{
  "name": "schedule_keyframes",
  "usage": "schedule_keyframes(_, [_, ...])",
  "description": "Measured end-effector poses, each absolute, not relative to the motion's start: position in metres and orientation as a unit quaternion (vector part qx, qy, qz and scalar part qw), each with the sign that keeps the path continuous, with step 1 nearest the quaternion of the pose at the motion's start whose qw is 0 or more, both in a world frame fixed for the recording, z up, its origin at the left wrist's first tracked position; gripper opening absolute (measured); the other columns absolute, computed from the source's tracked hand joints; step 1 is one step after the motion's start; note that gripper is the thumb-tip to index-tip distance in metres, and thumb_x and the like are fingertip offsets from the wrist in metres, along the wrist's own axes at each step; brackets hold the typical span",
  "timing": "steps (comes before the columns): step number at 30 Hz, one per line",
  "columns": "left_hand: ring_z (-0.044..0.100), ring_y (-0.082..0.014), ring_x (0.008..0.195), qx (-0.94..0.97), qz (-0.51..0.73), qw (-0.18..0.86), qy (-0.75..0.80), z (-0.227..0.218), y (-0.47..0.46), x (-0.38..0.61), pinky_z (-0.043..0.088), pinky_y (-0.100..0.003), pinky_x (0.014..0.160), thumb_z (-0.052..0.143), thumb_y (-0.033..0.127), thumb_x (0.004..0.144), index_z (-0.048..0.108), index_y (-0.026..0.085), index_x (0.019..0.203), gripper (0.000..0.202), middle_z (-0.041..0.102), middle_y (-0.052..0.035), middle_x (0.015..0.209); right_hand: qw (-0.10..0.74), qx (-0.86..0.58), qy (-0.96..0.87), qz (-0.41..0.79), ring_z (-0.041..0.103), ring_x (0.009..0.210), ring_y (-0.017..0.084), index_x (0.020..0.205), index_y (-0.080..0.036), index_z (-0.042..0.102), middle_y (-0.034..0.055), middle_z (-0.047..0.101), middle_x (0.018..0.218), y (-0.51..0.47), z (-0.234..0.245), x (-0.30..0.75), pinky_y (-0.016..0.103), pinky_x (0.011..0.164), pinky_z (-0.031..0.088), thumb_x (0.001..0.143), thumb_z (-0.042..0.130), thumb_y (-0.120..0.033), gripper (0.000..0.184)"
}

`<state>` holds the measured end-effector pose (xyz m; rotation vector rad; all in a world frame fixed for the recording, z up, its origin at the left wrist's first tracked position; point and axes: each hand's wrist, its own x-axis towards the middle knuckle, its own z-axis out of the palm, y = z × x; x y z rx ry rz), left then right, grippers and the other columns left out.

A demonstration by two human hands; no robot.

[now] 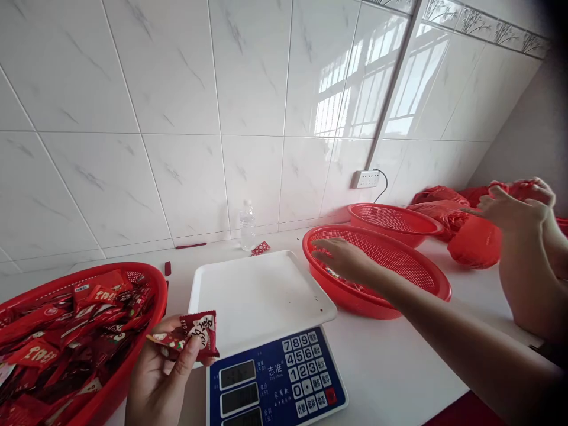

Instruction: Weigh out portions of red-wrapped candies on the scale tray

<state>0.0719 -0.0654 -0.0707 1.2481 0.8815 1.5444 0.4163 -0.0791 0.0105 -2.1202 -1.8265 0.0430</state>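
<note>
My left hand (162,367) pinches a dark red snack packet (199,337) with pale lettering, beside the near edge of the scale's white weighing tray (257,290). Part of the packet's lower side is covered by my thumb. Over the near red mesh basket (377,310) reaches my right hand (344,257), its fingers stretched out and nothing visible in them. A few small packets (341,278) show inside that basket under the hand. Below the tray lies the scale's blue keypad panel (275,384).
At left stands a red basket (155,281) heaped with red packets. Behind the tray are a clear bottle (247,225) and a small red packet (260,248). Another red basket (399,225) stands behind. At right, a co-worker's hands (510,210) are above red plastic bags (477,242).
</note>
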Motion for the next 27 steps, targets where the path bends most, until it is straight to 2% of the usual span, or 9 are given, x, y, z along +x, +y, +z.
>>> schedule_keyframes(3, [0.066, -0.0187, 0.054, 0.563, 0.601, 0.434, 0.365, -0.074, -0.069, 0.073, 0.059, -0.032, 0.051, 0.082, 0.032, 0.061, 0.059, 0.020, 0.092, 0.040, 0.067, -0.0019, 0.076, 0.197, -0.639, -0.733, 0.119, 0.064, 0.095, 0.016, 0.129, -0.027, 0.053, 0.0047, 0.064, 0.119, -0.095, 0.010, 0.353, 0.029, 0.081, 0.051, 0.092, 0.048, -0.043, 0.041])
schedule_keyframes(6, [0.067, -0.0185, 0.056, 0.576, 0.612, 0.407, 0.357, -0.079, -0.075, 0.075, 0.059, -0.030, 0.053, 0.084, 0.029, 0.058, 0.057, 0.022, 0.093, 0.044, 0.069, -0.0019, 0.079, 0.266, -0.432, -0.815, 0.280, 0.063, 0.095, 0.017, 0.138, -0.018, 0.043, 0.0100, 0.064, 0.118, -0.109, 0.003, 0.296, 0.030, 0.081, 0.052, 0.087, 0.060, -0.042, 0.059])
schedule_keyframes(9, [0.069, -0.0178, 0.062, 0.591, 0.624, 0.390, 0.331, -0.083, -0.077, 0.078, 0.059, -0.026, 0.055, 0.083, 0.026, 0.060, 0.056, 0.023, 0.089, 0.040, 0.067, -0.0005, 0.080, 0.301, -0.389, -0.804, 0.335, 0.064, 0.088, 0.016, 0.123, -0.018, 0.054, 0.0062, 0.068, 0.104, -0.112, -0.005, 0.263, 0.028, 0.077, 0.051, 0.087, 0.060, -0.026, 0.038])
schedule_keyframes(12, [0.069, -0.0166, 0.071, 0.624, 0.614, 0.356, 0.326, -0.081, -0.075, 0.079, 0.058, -0.025, 0.063, 0.077, 0.024, 0.069, 0.055, 0.023, 0.088, 0.029, 0.067, -0.0012, 0.084, 0.324, -0.439, -0.764, 0.343, 0.064, 0.082, 0.015, 0.102, -0.018, 0.058, 0.0034, 0.069, 0.092, -0.104, -0.010, 0.260, 0.027, 0.072, 0.050, 0.088, 0.056, -0.022, 0.015])
schedule_keyframes(17, [0.063, -0.0123, 0.067, 0.615, 0.626, 0.299, 0.374, -0.073, -0.069, 0.081, 0.055, -0.021, 0.064, 0.070, 0.030, 0.077, 0.056, 0.023, 0.091, 0.021, 0.062, 0.0011, 0.076, 0.266, -0.576, -0.727, 0.261, 0.064, 0.078, 0.014, 0.121, -0.017, 0.043, 0.0035, 0.068, 0.088, -0.074, -0.019, 0.306, 0.029, 0.072, 0.052, 0.088, 0.048, -0.019, 0.034])
schedule_keyframes(19, [0.064, -0.0136, 0.067, 0.610, 0.610, 0.319, 0.392, -0.072, -0.069, 0.082, 0.055, -0.022, 0.064, 0.070, 0.034, 0.076, 0.055, 0.023, 0.095, 0.026, 0.063, 0.0006, 0.076, 0.241, -0.613, -0.719, 0.223, 0.065, 0.084, 0.021, 0.120, -0.016, 0.047, 0.0090, 0.068, 0.092, -0.066, -0.022, 0.325, 0.038, 0.076, 0.051, 0.086, 0.049, -0.021, 0.034])
schedule_keyframes(22, [0.066, -0.0164, 0.070, 0.622, 0.579, 0.328, 0.414, -0.073, -0.071, 0.082, 0.056, -0.025, 0.064, 0.070, 0.037, 0.076, 0.054, 0.023, 0.101, 0.033, 0.068, -0.0021, 0.081, 0.232, -0.632, -0.723, 0.155, 0.054, 0.113, 0.032, 0.119, -0.017, 0.054, 0.0172, 0.060, 0.119, -0.067, -0.021, 0.333, 0.055, 0.095, 0.039, 0.085, 0.053, -0.026, 0.036])
schedule_keyframes(24, [0.068, -0.0184, 0.072, 0.636, 0.564, 0.313, 0.423, -0.076, -0.072, 0.083, 0.056, -0.027, 0.063, 0.071, 0.038, 0.075, 0.054, 0.023, 0.104, 0.037, 0.071, -0.0041, 0.086, 0.244, -0.607, -0.743, 0.142, 0.048, 0.121, 0.030, 0.123, -0.019, 0.053, 0.0151, 0.055, 0.128, -0.077, -0.016, 0.323, 0.052, 0.102, 0.035, 0.088, 0.051, -0.030, 0.036])
schedule_keyframes(27, [0.070, -0.0200, 0.068, 0.666, 0.552, 0.279, 0.417, -0.080, -0.073, 0.084, 0.056, -0.028, 0.059, 0.073, 0.037, 0.073, 0.055, 0.024, 0.106, 0.039, 0.073, -0.0044, 0.083, 0.278, -0.485, -0.797, 0.231, 0.057, 0.107, 0.022, 0.130, -0.019, 0.048, 0.0120, 0.058, 0.124, -0.098, -0.008, 0.293, 0.039, 0.091, 0.048, 0.091, 0.050, -0.041, 0.045])
